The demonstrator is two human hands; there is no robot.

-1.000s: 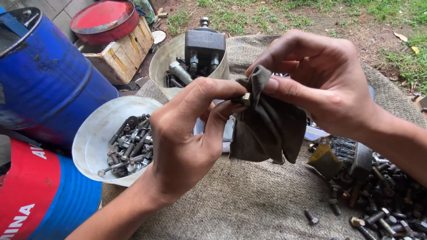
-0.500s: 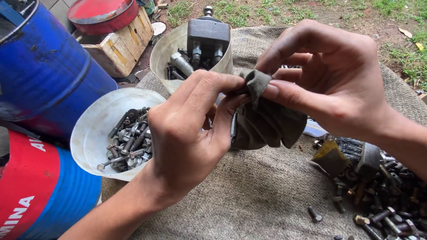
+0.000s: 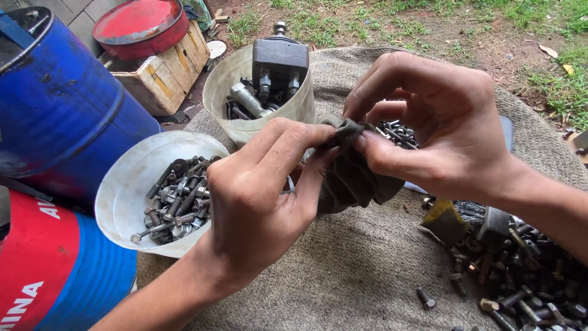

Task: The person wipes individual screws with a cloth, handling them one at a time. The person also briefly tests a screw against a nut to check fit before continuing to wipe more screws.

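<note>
Burlap mat (image 3: pixel 343 276), hands (image 3: pixel 257 196) pinching rag (image 3: pixel 352 175)

Open burlap mat (image 3: pixel 343 276) lies below and in front of both hands, giving unobstructed passage there. Left side is blocked by the white bowl (image 3: pixel 125 184) of bolts, with the blue drum (image 3: pixel 61 104) behind it. Ahead stands the cream bucket (image 3: pixel 229 92) (metal parts project above its rim). Right side is obstructed by the loose bolt pile (image 3: pixel 527 276), lying just beside the right forearm.
</note>
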